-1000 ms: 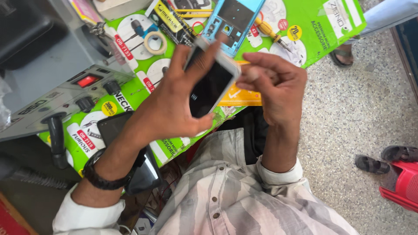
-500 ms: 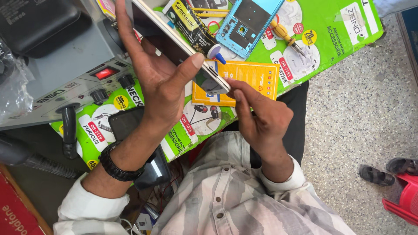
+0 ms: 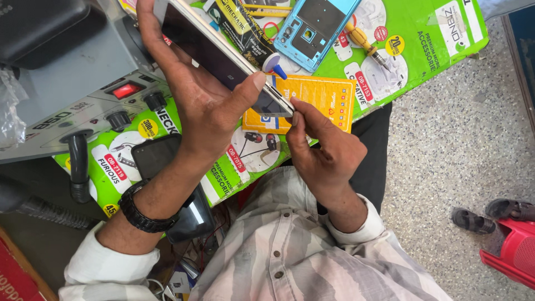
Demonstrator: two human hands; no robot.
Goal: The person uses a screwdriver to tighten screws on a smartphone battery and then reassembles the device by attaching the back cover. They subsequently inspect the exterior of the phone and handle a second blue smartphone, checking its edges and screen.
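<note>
My left hand [image 3: 200, 106] grips a white-edged phone [image 3: 217, 56] with a dark screen, holding it tilted above the green printed board [image 3: 423, 56], thumb pressed on its lower edge. My right hand [image 3: 320, 150] has its fingers pinched at the phone's lower corner, beside my left thumb. What the fingertips pinch is too small to tell. A black watch sits on my left wrist. Under the phone's end lies an orange packet [image 3: 323, 97].
A grey machine [image 3: 72, 83] with a red switch and black knobs stands at the left. A blue phone frame [image 3: 315, 28], a yellow-handled screwdriver [image 3: 365, 42] and a small blue-capped tube lie on the board. A second dark phone [image 3: 156, 159] rests near my left forearm. Sandalled feet and a red stool [image 3: 510, 251] are at right.
My left hand has raised and tilted the phone up and to the left. My right hand followed and now pinches at its lower corner.
</note>
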